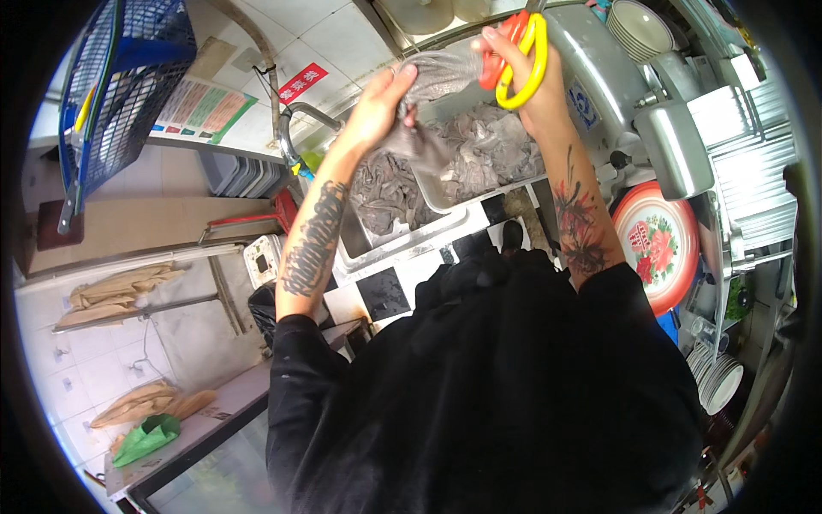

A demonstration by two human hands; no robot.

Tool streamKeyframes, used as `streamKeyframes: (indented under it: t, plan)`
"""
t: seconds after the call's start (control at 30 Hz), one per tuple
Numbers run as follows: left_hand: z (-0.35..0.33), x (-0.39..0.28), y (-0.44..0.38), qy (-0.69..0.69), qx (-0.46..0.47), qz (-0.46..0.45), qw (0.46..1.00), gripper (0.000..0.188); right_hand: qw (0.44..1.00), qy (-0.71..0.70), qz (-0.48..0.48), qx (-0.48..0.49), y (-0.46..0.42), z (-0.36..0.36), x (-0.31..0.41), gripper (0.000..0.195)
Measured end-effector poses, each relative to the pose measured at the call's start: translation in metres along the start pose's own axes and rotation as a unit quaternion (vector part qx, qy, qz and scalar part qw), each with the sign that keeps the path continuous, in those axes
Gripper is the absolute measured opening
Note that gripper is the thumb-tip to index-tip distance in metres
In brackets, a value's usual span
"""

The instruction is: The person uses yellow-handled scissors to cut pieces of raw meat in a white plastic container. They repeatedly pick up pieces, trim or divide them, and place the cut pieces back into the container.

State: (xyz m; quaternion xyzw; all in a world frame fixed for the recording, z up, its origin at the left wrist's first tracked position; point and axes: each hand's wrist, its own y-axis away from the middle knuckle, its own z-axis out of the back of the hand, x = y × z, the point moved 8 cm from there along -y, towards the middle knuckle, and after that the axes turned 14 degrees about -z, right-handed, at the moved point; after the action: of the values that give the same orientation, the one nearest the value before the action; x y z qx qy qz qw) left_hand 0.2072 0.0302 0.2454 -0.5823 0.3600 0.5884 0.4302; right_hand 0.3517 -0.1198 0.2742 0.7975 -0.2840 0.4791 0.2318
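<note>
A grey, wrinkled sheet of what looks like tripe (449, 72) stretches between my two hands. My left hand (380, 106) grips its left end, and a blurred flap hangs below. My right hand (536, 83) holds scissors (541, 61) with red and yellow handles. Their blades point away at the top edge, mostly out of view. The right fingers are close to the sheet's right end; whether they pinch it I cannot tell. Below lie a heap of similar grey pieces (385, 193) in the sink and another heap (491, 151) in a rectangular tub (449, 204).
A curved faucet (289, 144) rises at the sink's left. A blue mesh basket (138, 83) hangs upper left. To the right are a steel container (675, 151), a floral enamel tray (661, 244) and stacked bowls (642, 29). Black-and-white floor tiles (383, 299) show below the sink.
</note>
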Motion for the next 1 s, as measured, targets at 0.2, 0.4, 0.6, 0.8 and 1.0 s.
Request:
streamKeyframes:
  t: [0.2,0.4,0.6,0.8,1.0]
  plan:
    - [-0.002,-0.038,-0.055,-0.302,-0.045,0.029,0.952,0.051,0.935,-0.193,-0.250,0.162,0.083,0.024,-0.163,0.046]
    - [-0.051,-0.047,-0.087,-0.531,0.066,-0.094,0.840,0.053,0.928,-0.180,-0.296,0.135,0.111,0.012,-0.160,0.063]
    - [-0.123,-0.011,-0.055,-0.551,0.202,-0.008,0.810,0.043,0.933,-0.167,-0.298,0.113,0.105,0.051,-0.174,0.048]
    - [-0.143,0.011,-0.048,-0.518,0.243,-0.071,0.817,0.037,0.960,-0.065,-0.257,0.091,0.119,0.072,-0.184,0.034]
    - [-0.148,0.026,-0.047,-0.534,0.293,-0.069,0.790,0.033,0.963,0.183,-0.195,-0.017,0.132,0.098,-0.149,0.039]
